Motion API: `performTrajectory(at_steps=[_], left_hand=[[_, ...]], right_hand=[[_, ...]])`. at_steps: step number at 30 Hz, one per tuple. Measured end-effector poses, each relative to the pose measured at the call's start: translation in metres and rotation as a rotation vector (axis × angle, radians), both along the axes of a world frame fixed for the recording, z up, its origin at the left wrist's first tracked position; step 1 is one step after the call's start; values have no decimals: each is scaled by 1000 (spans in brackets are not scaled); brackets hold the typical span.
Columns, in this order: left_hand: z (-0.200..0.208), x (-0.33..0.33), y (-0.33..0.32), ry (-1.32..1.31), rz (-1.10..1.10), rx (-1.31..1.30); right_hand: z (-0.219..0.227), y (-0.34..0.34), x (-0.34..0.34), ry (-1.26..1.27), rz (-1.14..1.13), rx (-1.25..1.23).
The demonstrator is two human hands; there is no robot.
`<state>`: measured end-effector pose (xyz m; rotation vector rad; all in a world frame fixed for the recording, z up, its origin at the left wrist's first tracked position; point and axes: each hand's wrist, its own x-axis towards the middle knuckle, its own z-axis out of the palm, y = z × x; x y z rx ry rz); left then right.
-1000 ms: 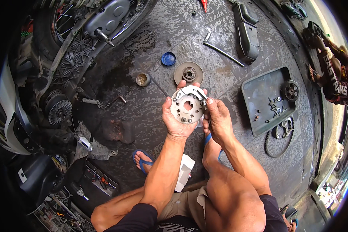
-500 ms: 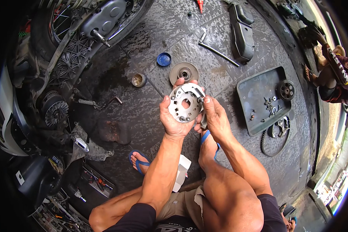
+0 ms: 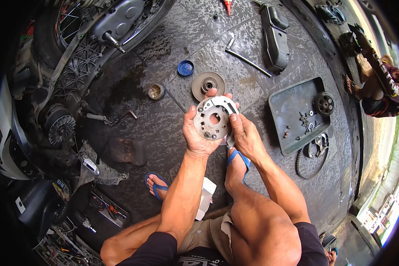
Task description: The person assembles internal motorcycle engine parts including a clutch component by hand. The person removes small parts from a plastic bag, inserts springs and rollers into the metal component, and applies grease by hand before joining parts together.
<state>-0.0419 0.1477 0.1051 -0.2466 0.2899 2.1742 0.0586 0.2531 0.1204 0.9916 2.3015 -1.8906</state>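
- Dark, stone-patterned floor [image 3: 186,35] carries loose parts around me; near its upper-left corner stands a motor scooter's grey casing with a bare metal shaft [image 3: 113,41].
- Above mid-floor I have a round, pale-grey metal plate [image 3: 214,128] with square openings and a central hole.
- Left hand [image 3: 198,142]: my grip is cupped under the plate, thumb at its left rim, fingertips past its far edge.
- Right hand [image 3: 249,137]: my grip is closed in a pinch at the plate's right rim; whether it also has a small part, I cannot tell.
- Done, I judge: one curved, whitish metal shoe [image 3: 221,101] sits along the plate's far side.
- Left, it seems: the plate's near side has only dark studs; loose silvery bolts [image 3: 312,126] lie inside the grey rectangular tray [image 3: 288,106], a black holed drum [image 3: 324,103] at its right edge.
- Also apart: a grey disc-shaped pulley [image 3: 208,84], just beyond the plate, and a black rubber belt [image 3: 298,165] by the tray's lower edge.
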Motion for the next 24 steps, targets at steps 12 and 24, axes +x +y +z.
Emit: performTrajectory(at_steps=[12,24], left_hand=[[-1,-5,-7,-37,45,-16],[6,10,-6,-73,9,-7]], right_hand=[[30,5,34,49,362,184],[15,12,1,425,328,554]])
